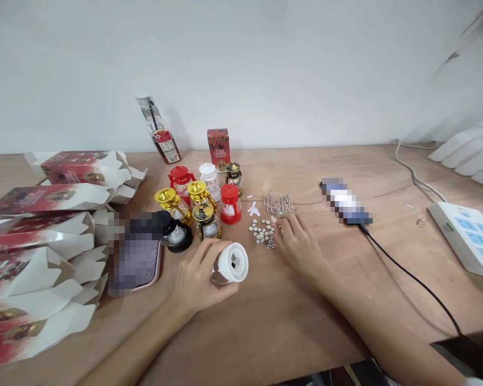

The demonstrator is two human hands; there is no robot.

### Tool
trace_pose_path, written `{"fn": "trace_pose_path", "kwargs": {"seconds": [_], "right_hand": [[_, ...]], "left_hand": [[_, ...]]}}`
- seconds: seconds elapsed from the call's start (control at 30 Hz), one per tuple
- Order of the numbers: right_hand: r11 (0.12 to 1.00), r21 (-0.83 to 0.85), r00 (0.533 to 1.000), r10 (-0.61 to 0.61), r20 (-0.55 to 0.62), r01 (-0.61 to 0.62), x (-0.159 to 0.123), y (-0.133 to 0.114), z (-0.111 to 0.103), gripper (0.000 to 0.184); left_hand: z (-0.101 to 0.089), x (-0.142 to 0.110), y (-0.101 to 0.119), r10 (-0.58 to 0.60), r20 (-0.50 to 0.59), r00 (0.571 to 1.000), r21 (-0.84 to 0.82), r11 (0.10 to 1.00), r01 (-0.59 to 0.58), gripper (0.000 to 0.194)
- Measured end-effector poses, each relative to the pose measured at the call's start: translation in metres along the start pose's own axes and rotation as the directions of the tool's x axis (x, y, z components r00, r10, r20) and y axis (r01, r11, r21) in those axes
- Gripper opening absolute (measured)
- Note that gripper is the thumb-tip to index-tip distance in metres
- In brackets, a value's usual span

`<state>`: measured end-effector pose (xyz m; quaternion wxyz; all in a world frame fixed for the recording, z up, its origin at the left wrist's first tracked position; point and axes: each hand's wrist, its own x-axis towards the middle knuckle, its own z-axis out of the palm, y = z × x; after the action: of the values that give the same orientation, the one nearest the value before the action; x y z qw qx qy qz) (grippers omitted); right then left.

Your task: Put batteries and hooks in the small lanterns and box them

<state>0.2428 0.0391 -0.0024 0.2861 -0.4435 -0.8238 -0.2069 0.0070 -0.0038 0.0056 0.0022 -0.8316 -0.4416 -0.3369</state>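
My left hand is closed around a small white lantern, tipped so its white base faces me. An open recess with dark and metallic parts shows in that base. My right hand rests on the table with bent fingers drawn together; its fingertips are at the right edge of a scatter of button cells. Whatever may be between those fingertips is too small to make out. Just behind them lie thin wire handles in a heap. Several small lanterns in red, gold, black and white stand beyond my left hand.
Open red-and-white card boxes are piled on the left, beside a phone. At the back stand a bottle and a small red box. To the right lie a cabled phone and a power strip. White paper scraps are mid-table.
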Motion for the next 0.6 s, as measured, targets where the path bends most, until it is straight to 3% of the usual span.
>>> {"fn": "trace_pose_path", "kwargs": {"seconds": [0.07, 0.13, 0.23, 0.33, 0.43, 0.6], "right_hand": [[0.987, -0.075, 0.983, 0.147, 0.107, -0.14, -0.002, 0.005, 0.002, 0.022], [0.958, -0.154, 0.955, 0.263, 0.14, -0.241, -0.002, 0.006, 0.001, 0.019], [0.953, -0.166, 0.958, 0.27, 0.097, -0.252, -0.001, 0.002, -0.003, 0.015], [0.985, 0.105, 0.99, 0.136, -0.023, -0.133, 0.001, -0.009, -0.01, 0.013], [0.916, 0.391, 0.984, -0.029, -0.173, 0.096, 0.001, -0.023, -0.017, 0.002], [0.858, 0.458, 0.957, -0.116, -0.267, 0.232, -0.003, -0.04, -0.02, 0.007]], "left_hand": [[0.0, -0.001, 0.0, 0.009, 0.0, 1.0, 0.009, 1.0, -0.009, 0.046], [-0.001, -0.001, 0.001, 0.013, 0.008, 1.0, 0.002, 1.0, -0.013, 0.046], [-0.001, 0.0, 0.001, 0.018, 0.021, 1.0, -0.02, 1.0, -0.018, 0.047], [-0.002, 0.001, 0.001, 0.03, 0.035, 0.999, -0.03, 0.999, -0.028, 0.047], [0.0, 0.001, 0.002, 0.059, 0.033, 0.998, -0.026, 0.998, -0.059, 0.046], [0.002, 0.0, 0.002, 0.125, 0.035, 0.992, 0.022, 0.992, -0.126, 0.045]]}}
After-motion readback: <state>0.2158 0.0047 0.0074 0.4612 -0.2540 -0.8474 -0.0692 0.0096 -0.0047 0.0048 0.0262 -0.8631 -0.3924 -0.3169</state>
